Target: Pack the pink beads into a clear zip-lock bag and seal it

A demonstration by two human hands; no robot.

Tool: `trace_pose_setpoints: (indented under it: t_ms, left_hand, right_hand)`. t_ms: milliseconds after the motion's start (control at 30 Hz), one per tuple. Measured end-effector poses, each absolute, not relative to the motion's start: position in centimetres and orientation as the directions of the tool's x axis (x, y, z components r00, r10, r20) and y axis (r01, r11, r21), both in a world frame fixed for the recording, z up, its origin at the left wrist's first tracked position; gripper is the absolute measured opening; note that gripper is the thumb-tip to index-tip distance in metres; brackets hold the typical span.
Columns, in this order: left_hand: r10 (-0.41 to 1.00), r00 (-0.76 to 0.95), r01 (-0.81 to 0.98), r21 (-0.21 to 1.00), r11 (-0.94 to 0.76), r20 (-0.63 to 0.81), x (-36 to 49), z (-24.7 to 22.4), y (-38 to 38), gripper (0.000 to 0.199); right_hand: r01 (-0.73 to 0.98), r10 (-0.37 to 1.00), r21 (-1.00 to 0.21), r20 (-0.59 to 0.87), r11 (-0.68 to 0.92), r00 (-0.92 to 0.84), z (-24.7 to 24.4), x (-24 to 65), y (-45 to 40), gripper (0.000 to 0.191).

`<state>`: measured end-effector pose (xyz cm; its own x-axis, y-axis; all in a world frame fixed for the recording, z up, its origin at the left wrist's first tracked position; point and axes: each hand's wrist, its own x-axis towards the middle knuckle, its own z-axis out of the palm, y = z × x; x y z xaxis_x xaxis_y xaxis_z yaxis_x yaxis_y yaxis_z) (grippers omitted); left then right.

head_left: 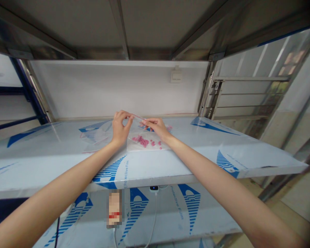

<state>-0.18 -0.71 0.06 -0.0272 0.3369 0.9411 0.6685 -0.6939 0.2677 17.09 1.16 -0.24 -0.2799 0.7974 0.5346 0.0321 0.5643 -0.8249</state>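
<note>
My left hand (122, 128) pinches one end of the top edge of a clear plastic bag (136, 121), thumb against forefinger. At the other end of that edge, my right hand (157, 127) has its fingers closed on the bag. A thin reddish line runs along the edge between them. Below the hands, a cluster of small pink beads (142, 141) lies on a whitish patch, with several scattered to its right. Whether these are inside a bag or on a sheet I cannot tell. More pink pieces (169, 128) show beside my right hand.
More clear plastic bags (94, 137) lie left of my left wrist on the film-covered shelf (157, 165). A metal shelf (147, 27) hangs overhead. On the lower shelf are a pixelated object (114, 208) and a small dark device (154, 188), both with white cables.
</note>
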Motion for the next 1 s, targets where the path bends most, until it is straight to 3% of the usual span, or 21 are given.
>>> trace_pose_setpoints:
  t_ms: [433,767,1000]
  left_hand:
    - [0.347,0.099,0.615,0.216,-0.759,0.933,0.32,-0.01,-0.86,0.021]
    - [0.424,0.114,0.660,0.251,-0.708,0.898,0.30,0.24,-0.74,0.015]
    - [0.398,0.098,0.682,0.230,-0.694,0.912,0.36,0.09,-0.65,0.017]
  right_hand:
    - [-0.019,0.774,-0.801,0.585,0.599,-0.245,0.33,16.31,0.38,0.026]
    - [-0.068,0.767,-0.790,0.609,0.610,-0.203,0.15,16.25,0.87,0.024]
    - [-0.086,0.759,-0.791,0.608,0.606,-0.233,0.19,16.39,1.04,0.030]
